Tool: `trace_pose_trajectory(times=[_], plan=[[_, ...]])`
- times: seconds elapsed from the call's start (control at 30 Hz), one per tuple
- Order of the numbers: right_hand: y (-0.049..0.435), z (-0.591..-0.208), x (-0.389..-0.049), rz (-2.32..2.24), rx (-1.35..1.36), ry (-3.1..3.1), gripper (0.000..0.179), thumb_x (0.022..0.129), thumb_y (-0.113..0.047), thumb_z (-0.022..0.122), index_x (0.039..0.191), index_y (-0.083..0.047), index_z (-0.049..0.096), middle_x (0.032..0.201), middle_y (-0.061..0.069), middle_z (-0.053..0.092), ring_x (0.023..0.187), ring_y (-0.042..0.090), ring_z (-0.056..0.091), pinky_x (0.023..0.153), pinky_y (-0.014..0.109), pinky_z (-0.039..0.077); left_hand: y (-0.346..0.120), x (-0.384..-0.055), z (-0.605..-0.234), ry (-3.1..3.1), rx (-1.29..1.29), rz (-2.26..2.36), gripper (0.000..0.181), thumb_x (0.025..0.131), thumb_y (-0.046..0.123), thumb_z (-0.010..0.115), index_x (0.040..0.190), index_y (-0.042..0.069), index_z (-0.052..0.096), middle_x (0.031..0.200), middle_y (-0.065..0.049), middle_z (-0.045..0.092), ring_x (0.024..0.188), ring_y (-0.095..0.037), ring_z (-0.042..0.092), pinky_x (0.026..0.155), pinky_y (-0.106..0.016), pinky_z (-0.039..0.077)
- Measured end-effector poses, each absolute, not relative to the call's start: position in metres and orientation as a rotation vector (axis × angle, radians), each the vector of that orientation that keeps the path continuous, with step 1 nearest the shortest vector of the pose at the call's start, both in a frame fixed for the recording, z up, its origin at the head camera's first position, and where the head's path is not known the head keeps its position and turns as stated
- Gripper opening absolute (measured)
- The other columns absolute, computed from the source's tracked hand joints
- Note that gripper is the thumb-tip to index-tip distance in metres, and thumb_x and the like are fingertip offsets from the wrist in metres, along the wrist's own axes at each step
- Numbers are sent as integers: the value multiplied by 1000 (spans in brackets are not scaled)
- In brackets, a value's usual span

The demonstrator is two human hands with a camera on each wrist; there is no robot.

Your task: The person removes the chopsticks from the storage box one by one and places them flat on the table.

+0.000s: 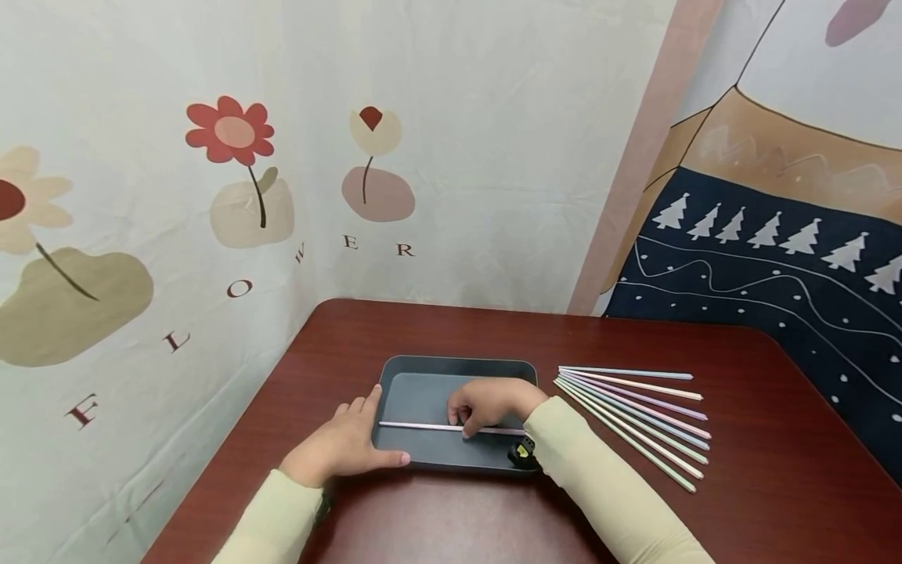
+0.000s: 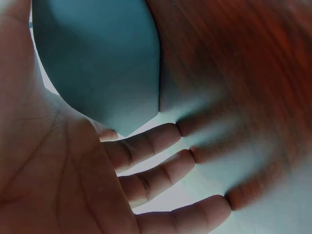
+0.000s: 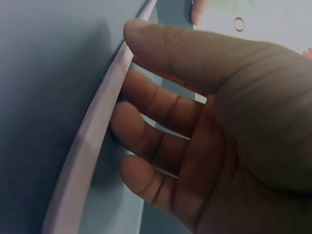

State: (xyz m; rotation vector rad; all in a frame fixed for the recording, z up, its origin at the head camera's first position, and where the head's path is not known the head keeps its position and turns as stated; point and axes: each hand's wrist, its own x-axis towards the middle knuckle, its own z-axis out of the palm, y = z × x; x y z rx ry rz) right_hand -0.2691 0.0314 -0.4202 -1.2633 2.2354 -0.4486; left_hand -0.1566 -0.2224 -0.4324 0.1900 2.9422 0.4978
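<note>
A dark grey rectangular tray (image 1: 416, 395) lies on the table. My left hand (image 1: 344, 442) is at its left end, fingers spread along the outer side and thumb over the front corner. In the left wrist view, the tray's outer wall (image 2: 102, 58) shows beside the palm, with the fingertips down on the table. Across the tray's floor runs a thin pale pink stick (image 1: 419, 426). My right hand (image 1: 493, 401) reaches in from the right and pinches this stick near its middle. Seen close in the right wrist view, the thumb and index fingertip meet the stick (image 3: 92, 126), other fingers curled beside it.
Several thin pastel sticks (image 1: 627, 372) lie fanned out on the table, right of the tray. The reddish-brown table (image 1: 437, 513) ends at the back against a cloth (image 1: 479, 258) printed with flowers and letters. A small black device (image 1: 523, 452) sits at the right wrist.
</note>
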Motion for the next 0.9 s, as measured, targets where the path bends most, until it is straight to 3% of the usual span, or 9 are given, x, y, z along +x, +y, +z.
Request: trace_pose_trajectory(times=[0.4,0.73,0.9], plan=[[33,-433,-276,-523,-1246,2261,14,91,-5,69,89,-18,65,69,-6,53,61,7,49,59,23,40,-221,-156,-431,2942,183,490,135,64,77,74,154,-7,21,141,-24,46,121,-43,45,92,-51,48],[33,-439,-278,-568,-1230,2331,16,87,-21,79,87,-21,63,69,-7,53,62,7,48,59,23,39,-220,-156,-431,2940,186,489,134,64,77,75,154,-7,21,140,-24,46,120,-42,46,92,-51,48],[30,-440,-278,-572,-1241,2356,15,88,-18,77,85,-21,63,67,-7,52,61,7,48,58,23,38,-221,-157,-431,2940,196,501,133,65,76,75,154,-7,21,141,-25,46,122,-45,45,94,-52,46]])
